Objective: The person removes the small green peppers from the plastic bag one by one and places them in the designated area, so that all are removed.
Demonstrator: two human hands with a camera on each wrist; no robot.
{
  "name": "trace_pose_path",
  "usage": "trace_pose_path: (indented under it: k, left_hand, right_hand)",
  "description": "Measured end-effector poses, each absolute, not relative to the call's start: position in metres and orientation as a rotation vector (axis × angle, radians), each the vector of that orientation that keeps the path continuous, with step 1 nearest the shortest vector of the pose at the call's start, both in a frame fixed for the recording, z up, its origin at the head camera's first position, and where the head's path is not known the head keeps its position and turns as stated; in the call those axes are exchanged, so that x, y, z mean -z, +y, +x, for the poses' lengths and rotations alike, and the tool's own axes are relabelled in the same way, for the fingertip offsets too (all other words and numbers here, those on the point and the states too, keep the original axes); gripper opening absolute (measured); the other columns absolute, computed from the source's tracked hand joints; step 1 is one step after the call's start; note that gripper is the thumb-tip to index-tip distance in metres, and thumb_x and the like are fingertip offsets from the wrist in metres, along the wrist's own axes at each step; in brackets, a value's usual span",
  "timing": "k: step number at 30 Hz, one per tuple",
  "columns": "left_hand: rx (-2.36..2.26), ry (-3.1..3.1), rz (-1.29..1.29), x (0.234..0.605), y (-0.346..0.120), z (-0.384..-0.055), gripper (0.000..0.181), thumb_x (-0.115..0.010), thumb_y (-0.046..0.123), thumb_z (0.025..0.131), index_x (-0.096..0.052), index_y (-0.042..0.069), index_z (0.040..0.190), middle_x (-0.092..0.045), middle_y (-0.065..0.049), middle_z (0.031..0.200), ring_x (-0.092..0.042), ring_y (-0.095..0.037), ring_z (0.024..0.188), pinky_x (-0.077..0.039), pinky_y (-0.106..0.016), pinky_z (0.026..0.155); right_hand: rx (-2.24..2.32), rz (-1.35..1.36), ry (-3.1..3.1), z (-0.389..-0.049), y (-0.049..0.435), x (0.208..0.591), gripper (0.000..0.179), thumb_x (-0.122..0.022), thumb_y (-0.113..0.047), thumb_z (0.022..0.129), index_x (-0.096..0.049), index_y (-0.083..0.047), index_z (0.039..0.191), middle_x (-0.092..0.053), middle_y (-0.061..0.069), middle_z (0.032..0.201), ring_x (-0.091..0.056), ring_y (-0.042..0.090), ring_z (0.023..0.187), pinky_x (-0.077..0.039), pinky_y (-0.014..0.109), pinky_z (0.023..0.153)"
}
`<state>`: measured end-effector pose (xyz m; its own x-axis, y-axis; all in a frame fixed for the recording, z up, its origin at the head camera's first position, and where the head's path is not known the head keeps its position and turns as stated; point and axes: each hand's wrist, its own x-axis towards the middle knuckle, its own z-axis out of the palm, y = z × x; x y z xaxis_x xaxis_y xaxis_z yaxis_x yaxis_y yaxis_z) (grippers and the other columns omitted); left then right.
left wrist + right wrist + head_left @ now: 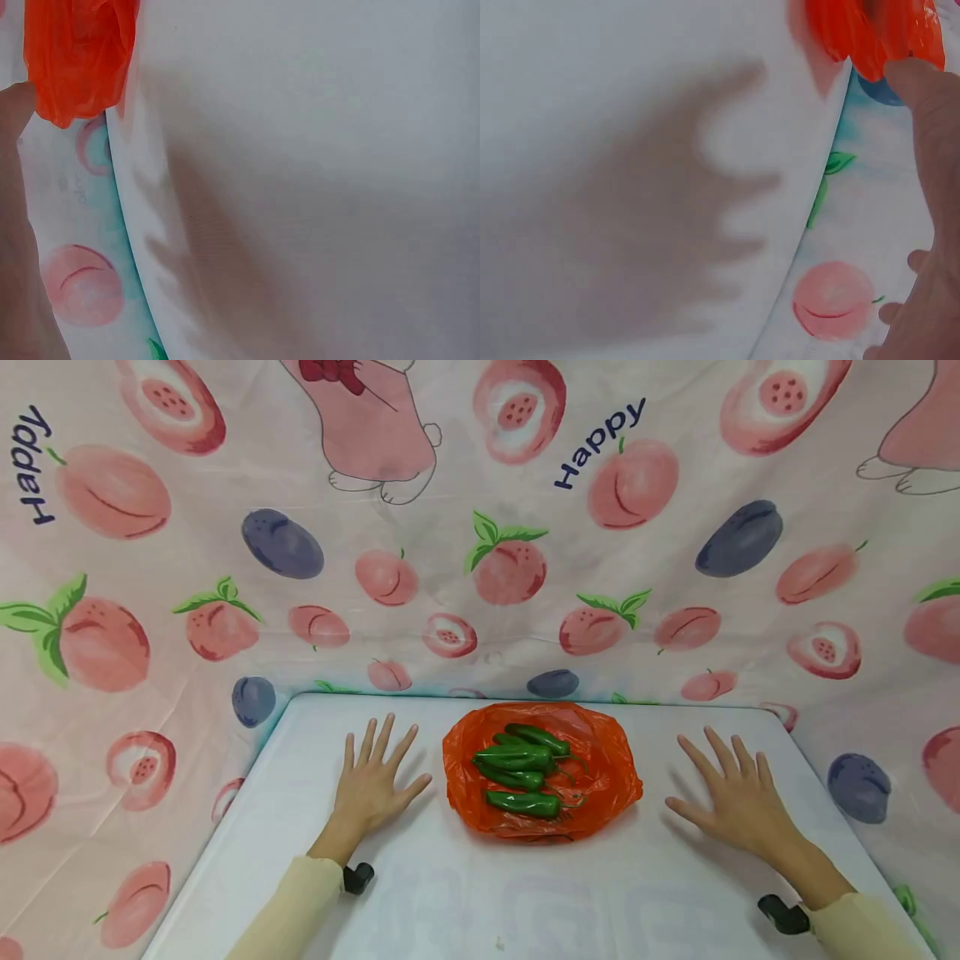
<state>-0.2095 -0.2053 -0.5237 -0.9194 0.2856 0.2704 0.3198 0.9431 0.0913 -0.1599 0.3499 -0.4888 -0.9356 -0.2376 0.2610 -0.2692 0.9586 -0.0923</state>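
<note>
An orange-red plastic bag point(465, 802) lies spread on the white table, with several green peppers point(522, 804) heaped on it, their stems mostly toward the right. To the left of the bag is my left hand point(367, 793), fingers straight and spread, palm down, holding nothing. My right hand point(738, 802) is on the bag's other side, also spread flat with nothing in it. Both hands are apart from the bag in the head view. The left wrist view catches the bag's edge point(75, 67) beyond the thumb; the right wrist view has the bag point(840, 30) near the thumb too.
The white table point(405, 902) has its far edge just behind the bag. A fruit-print cloth point(450, 527) hangs behind the table and along both sides. Small black wrist devices point(358, 878) are at both sleeve cuffs. Hand shadows fall on the tabletop.
</note>
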Motion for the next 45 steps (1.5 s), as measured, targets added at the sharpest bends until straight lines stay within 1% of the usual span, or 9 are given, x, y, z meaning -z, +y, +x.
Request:
trace_pose_path:
  k: [3, 10, 15, 19, 25, 29, 34, 40, 45]
  left_hand:
    - [0.199, -2.832, -0.460, 0.521, -0.204, -0.212, 0.085, -0.049, 0.073, 0.093, -0.023, 0.035, 0.164, -0.012, -0.011, 0.172, -0.009, -0.040, 0.156, -0.003, -0.067, 0.121]
    - [0.243, -2.848, -0.467, 0.515, -0.200, -0.217, 0.083, -0.047, 0.072, 0.094, -0.021, 0.036, 0.165, -0.011, -0.010, 0.172, -0.011, -0.041, 0.155, -0.003, -0.067, 0.121]
    - [0.333, -2.869, -0.470, 0.511, -0.195, -0.218, 0.084, -0.049, 0.071, 0.095, -0.019, 0.036, 0.165, -0.012, -0.012, 0.171, -0.019, -0.044, 0.152, -0.011, -0.069, 0.119]
    - [0.423, -2.867, -0.488, 0.510, -0.190, -0.219, 0.084, -0.053, 0.068, 0.095, -0.020, 0.034, 0.165, -0.015, -0.014, 0.170, -0.029, -0.047, 0.148, -0.019, -0.070, 0.117]
    - [0.512, -2.824, -0.528, 0.509, -0.184, -0.218, 0.084, -0.058, 0.064, 0.095, -0.023, 0.032, 0.165, -0.021, -0.018, 0.168, -0.039, -0.048, 0.141, -0.030, -0.068, 0.112]
    - [0.551, -2.809, -0.540, 0.507, -0.181, -0.218, 0.085, -0.059, 0.062, 0.095, -0.021, 0.034, 0.165, -0.021, -0.018, 0.168, -0.039, -0.048, 0.141, -0.031, -0.066, 0.113]
    - [0.626, -2.785, -0.559, 0.507, -0.176, -0.219, 0.084, -0.059, 0.062, 0.095, -0.023, 0.033, 0.164, -0.025, -0.019, 0.166, -0.043, -0.051, 0.137, -0.033, -0.068, 0.110]
    - [0.700, -2.802, -0.558, 0.513, -0.171, -0.218, 0.083, -0.059, 0.063, 0.095, -0.020, 0.039, 0.164, -0.025, -0.019, 0.166, -0.048, -0.051, 0.131, -0.036, -0.068, 0.108]
    - [0.784, -2.816, -0.542, 0.516, -0.168, -0.216, 0.085, -0.060, 0.063, 0.094, -0.020, 0.038, 0.164, -0.025, -0.019, 0.165, -0.049, -0.054, 0.129, -0.038, -0.073, 0.103]
  right_hand:
    - [-0.201, 0.459, -2.837, -0.164, 0.354, 0.482, 0.108, -0.081, -0.057, 0.077, -0.024, -0.027, 0.164, -0.025, 0.026, 0.162, -0.029, 0.065, 0.135, -0.010, 0.083, 0.108]
    - [-0.283, 0.608, -2.818, -0.173, 0.356, 0.468, 0.104, -0.085, -0.049, 0.077, -0.029, -0.028, 0.163, -0.026, 0.024, 0.162, -0.029, 0.062, 0.137, -0.017, 0.080, 0.109]
    - [-0.277, 0.700, -2.773, -0.180, 0.353, 0.461, 0.101, -0.086, -0.046, 0.077, -0.034, -0.026, 0.161, -0.030, 0.023, 0.160, -0.032, 0.057, 0.137, -0.028, 0.079, 0.105]
    - [-0.267, 0.723, -2.764, -0.185, 0.350, 0.455, 0.101, -0.086, -0.046, 0.077, -0.035, -0.026, 0.161, -0.031, 0.023, 0.160, -0.034, 0.054, 0.137, -0.032, 0.078, 0.103]
    - [-0.265, 0.740, -2.764, -0.189, 0.342, 0.445, 0.099, -0.086, -0.047, 0.077, -0.035, -0.028, 0.160, -0.033, 0.022, 0.159, -0.036, 0.053, 0.135, -0.036, 0.078, 0.099]
    - [-0.270, 0.770, -2.758, -0.193, 0.334, 0.439, 0.095, -0.085, -0.044, 0.079, -0.037, -0.027, 0.160, -0.034, 0.022, 0.159, -0.038, 0.053, 0.135, -0.036, 0.077, 0.100]
    - [-0.293, 0.790, -2.778, -0.198, 0.324, 0.434, 0.093, -0.083, -0.045, 0.082, -0.036, -0.029, 0.160, -0.034, 0.021, 0.159, -0.038, 0.052, 0.136, -0.035, 0.077, 0.101]
    - [-0.311, 0.845, -2.767, -0.203, 0.313, 0.429, 0.089, -0.083, -0.044, 0.083, -0.039, -0.026, 0.159, -0.037, 0.021, 0.157, -0.041, 0.049, 0.136, -0.036, 0.075, 0.102]
    - [-0.366, 0.865, -2.825, -0.207, 0.301, 0.424, 0.084, -0.080, -0.046, 0.086, -0.041, -0.026, 0.158, -0.040, 0.019, 0.157, -0.042, 0.045, 0.137, -0.041, 0.073, 0.101]
